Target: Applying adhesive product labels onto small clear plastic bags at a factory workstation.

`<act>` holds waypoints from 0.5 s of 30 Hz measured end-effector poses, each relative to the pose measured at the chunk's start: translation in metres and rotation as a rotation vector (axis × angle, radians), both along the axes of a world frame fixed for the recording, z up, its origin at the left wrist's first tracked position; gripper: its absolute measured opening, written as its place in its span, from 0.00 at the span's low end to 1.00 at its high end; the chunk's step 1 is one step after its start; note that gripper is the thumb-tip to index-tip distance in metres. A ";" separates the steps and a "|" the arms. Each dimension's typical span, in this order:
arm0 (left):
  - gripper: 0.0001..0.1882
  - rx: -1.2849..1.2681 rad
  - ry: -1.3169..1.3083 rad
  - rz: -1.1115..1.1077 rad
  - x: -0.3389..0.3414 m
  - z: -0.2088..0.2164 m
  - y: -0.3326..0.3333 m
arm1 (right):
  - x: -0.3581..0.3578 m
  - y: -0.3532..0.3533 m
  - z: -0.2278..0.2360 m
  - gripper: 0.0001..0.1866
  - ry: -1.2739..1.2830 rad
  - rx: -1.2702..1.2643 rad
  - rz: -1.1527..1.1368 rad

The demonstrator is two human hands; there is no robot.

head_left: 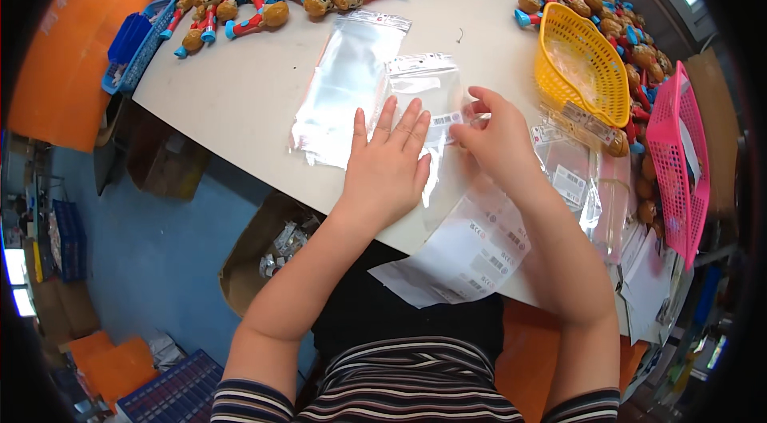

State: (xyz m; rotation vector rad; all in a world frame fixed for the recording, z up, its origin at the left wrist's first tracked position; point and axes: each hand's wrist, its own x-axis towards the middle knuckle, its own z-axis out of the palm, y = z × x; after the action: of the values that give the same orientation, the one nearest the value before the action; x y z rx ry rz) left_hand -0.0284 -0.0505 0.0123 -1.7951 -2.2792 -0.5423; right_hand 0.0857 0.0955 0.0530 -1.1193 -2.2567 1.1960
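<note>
My left hand (387, 158) lies flat, fingers spread, over a clear plastic bag (423, 81) on the table. A white barcode sticker (442, 124) lies across that bag, its left end beside my left fingertips. My right hand (503, 135) is curled at the sticker's right end, thumb and bent fingers on either side of it; its grip is partly hidden. Left of this bag is a stack of clear bags (347, 75). Under my right forearm a sheet of barcode stickers (471, 251) hangs over the table's front edge.
Many dolls with brown heads (319, 1) are heaped along the far edge. A yellow basket (582, 63) and a pink basket (679, 163) stand on the right, near labelled clear bags (569, 175). At far left is a blue basket (140, 43); a cardboard box (260, 251) is below the table.
</note>
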 end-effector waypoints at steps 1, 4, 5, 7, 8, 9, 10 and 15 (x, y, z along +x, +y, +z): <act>0.27 0.000 0.000 -0.008 0.001 0.003 -0.005 | 0.002 0.002 0.009 0.29 0.000 0.000 -0.008; 0.19 0.446 -0.496 -0.024 0.018 0.021 -0.033 | 0.030 0.025 0.021 0.28 0.102 0.279 0.046; 0.19 0.438 -0.505 -0.024 0.026 0.030 -0.045 | 0.048 0.028 0.028 0.27 0.026 0.290 0.029; 0.21 0.214 -0.471 -0.119 0.039 0.038 -0.055 | 0.088 0.034 0.028 0.26 -0.060 0.305 0.004; 0.23 0.200 -0.501 -0.105 0.048 0.032 -0.052 | 0.110 0.037 0.020 0.26 -0.152 0.458 0.035; 0.23 0.201 -0.508 -0.110 0.056 0.030 -0.048 | 0.129 0.038 0.014 0.25 -0.245 0.611 0.069; 0.22 0.183 -0.478 -0.072 0.063 0.029 -0.043 | 0.142 0.038 0.012 0.25 -0.251 0.616 0.067; 0.13 0.113 -0.492 -0.044 0.072 0.018 -0.040 | 0.154 -0.007 0.029 0.26 -0.350 0.965 -0.007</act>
State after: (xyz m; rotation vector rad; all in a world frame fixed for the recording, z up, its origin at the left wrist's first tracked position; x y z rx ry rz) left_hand 0.0441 -0.0901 0.0304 -1.8132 -2.4394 -1.2125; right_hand 0.2400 0.0882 0.0823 -0.9394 -2.5589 -0.1857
